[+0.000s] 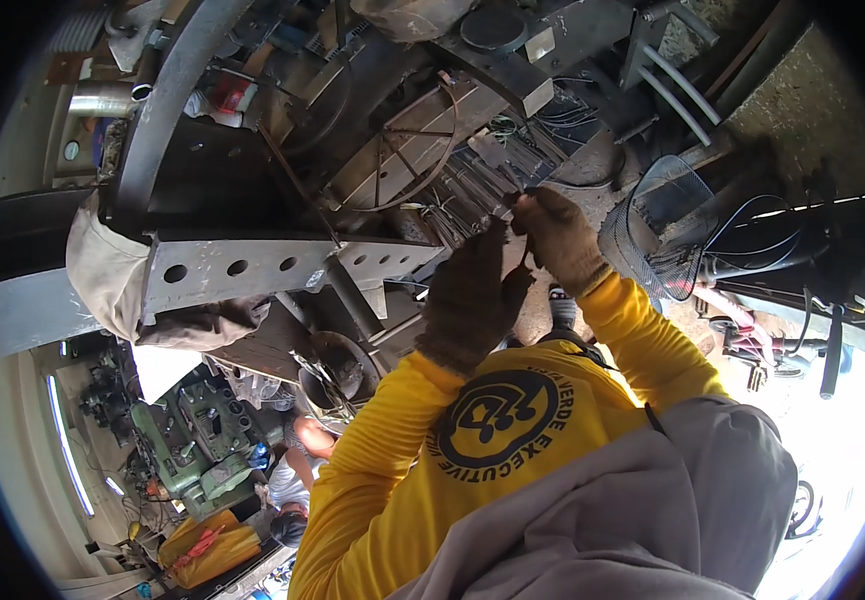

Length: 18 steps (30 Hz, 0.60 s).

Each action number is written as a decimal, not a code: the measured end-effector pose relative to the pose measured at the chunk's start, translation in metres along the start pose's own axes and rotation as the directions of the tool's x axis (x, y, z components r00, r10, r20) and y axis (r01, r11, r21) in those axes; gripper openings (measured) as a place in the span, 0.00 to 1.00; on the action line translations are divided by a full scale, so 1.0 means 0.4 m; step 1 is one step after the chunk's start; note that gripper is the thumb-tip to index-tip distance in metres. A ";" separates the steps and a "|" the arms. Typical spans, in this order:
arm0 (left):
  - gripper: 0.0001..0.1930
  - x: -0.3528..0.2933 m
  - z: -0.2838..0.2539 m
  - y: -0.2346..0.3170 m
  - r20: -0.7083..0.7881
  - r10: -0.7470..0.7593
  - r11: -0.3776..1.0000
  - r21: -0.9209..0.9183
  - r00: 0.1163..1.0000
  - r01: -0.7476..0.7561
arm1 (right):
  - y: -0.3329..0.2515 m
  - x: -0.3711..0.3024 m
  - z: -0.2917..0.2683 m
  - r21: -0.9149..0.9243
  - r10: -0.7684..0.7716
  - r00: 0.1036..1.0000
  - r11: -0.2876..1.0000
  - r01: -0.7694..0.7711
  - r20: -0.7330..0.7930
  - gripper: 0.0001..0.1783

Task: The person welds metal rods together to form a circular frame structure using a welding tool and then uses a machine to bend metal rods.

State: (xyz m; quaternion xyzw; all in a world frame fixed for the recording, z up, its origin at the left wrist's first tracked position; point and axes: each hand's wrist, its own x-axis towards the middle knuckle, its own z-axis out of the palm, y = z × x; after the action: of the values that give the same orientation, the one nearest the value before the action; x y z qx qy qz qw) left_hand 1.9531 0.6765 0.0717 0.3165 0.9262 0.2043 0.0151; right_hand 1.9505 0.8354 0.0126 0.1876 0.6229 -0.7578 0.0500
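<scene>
My left hand (465, 300), in a dark work glove, is raised in front of my chest. Its fingers point forward and its thumb stands apart from them; I make out nothing held in it. Close beside it on the right, my right hand (561, 238) wears a brown glove. Its fingers are curled closed at the tips, around something small and dark that I cannot make out. The two hands nearly touch. Beyond them lies a pile of thin metal rods (473, 185), and a black wire mesh basket (663, 225) stands to the right of my right hand.
A steel beam with round holes (263, 268) reaches in from the left, with a beige cloth (108, 262) over it. A spoked metal ring (413, 160) lies ahead. At lower left are a round metal container (338, 365), a green machine (193, 435) and another person (293, 485).
</scene>
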 end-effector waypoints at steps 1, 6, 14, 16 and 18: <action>0.29 0.005 0.021 0.001 0.072 -0.023 1.000 0.014 0.997 0.022 | -0.003 0.010 -0.008 0.024 0.007 1.000 1.000 -0.007 0.002 0.20; 0.25 0.045 0.061 0.004 0.175 -0.103 0.990 -0.074 0.979 0.118 | -0.001 0.058 -0.031 0.122 0.020 0.999 0.992 -0.025 0.044 0.20; 0.18 0.069 0.057 -0.013 0.142 -0.150 0.985 -0.063 0.978 0.160 | -0.007 0.083 -0.007 0.209 0.034 0.998 0.977 -0.044 0.050 0.20; 0.18 0.073 0.044 -0.011 0.167 -0.161 0.980 -0.085 0.973 0.177 | 0.008 0.091 0.000 0.243 0.013 0.998 0.970 -0.027 0.057 0.20; 0.18 0.075 0.032 -0.009 0.185 -0.170 0.978 -0.087 0.968 0.188 | -0.004 0.083 0.005 0.246 0.032 0.998 0.968 -0.045 0.058 0.20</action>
State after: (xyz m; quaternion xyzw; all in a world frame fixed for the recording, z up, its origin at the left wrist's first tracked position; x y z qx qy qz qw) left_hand 1.9292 0.6965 0.0615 0.2470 0.9342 0.2213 0.1317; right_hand 1.9188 0.8392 0.0029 0.1840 0.5183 -0.8332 0.0576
